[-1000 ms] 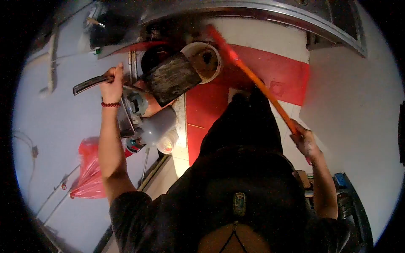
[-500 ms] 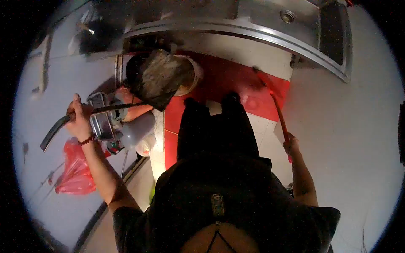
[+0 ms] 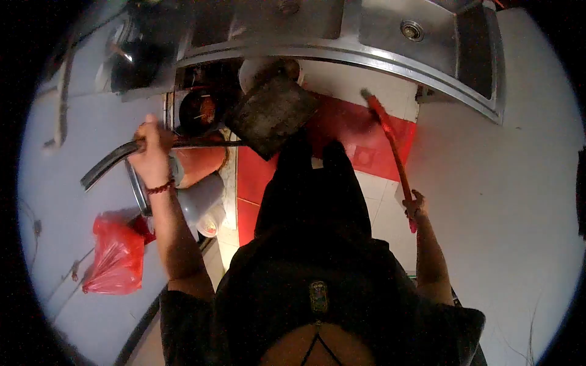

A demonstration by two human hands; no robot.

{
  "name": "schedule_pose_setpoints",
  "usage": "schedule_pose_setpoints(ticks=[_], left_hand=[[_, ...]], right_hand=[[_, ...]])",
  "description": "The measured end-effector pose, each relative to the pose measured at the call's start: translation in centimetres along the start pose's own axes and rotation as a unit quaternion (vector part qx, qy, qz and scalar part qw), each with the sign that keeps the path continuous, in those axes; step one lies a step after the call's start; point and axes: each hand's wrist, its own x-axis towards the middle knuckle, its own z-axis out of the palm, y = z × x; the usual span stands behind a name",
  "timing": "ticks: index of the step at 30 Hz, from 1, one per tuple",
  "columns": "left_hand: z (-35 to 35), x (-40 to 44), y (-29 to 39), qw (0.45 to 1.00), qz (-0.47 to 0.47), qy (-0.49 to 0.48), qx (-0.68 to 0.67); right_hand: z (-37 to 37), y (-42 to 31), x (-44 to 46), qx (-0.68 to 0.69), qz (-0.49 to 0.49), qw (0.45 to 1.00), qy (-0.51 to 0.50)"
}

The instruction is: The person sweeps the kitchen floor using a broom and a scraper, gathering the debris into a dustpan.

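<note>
My left hand (image 3: 151,155) is closed round the black, bent handle of a dirty dustpan (image 3: 274,116). Its dark flat pan hangs in front of my legs, partly covering a white bucket (image 3: 249,72) under the sink edge. On the other side, my right hand (image 3: 415,207) grips a red-handled broom (image 3: 400,161) near its pink end. The broom slants down toward the red mat (image 3: 381,143); its dark lower end is blurred, so I cannot make out the bristles clearly.
A steel sink counter (image 3: 342,49) runs across the front. At left are a dark round pot (image 3: 200,113), an orange-red container (image 3: 201,160), a grey bin (image 3: 198,198) and a red plastic bag (image 3: 116,259) on a white surface. A white surface (image 3: 488,201) lies at right.
My left hand has moved right with the dustpan, whose pan has swung right and uncovered the dark pot. My right hand has shifted slightly, still on the broom.
</note>
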Motion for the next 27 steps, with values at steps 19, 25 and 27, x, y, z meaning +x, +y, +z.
schedule_pose_setpoints(ticks=[19,25,27], left_hand=[[15.8,-6.1,-5.7,0.915,-0.002,-0.372,-0.156],[12.9,-9.8,-9.1,0.911,-0.123,-0.363,-0.152],[9.6,-8.1,-11.7,0.916,-0.184,-0.338,-0.111]], right_hand=[[6.5,6.3,-4.9,0.312,0.078,0.936,-0.143],[5.8,10.3,-3.7,0.398,0.042,0.903,-0.159],[6.5,7.0,-5.0,0.404,0.054,0.897,-0.168]])
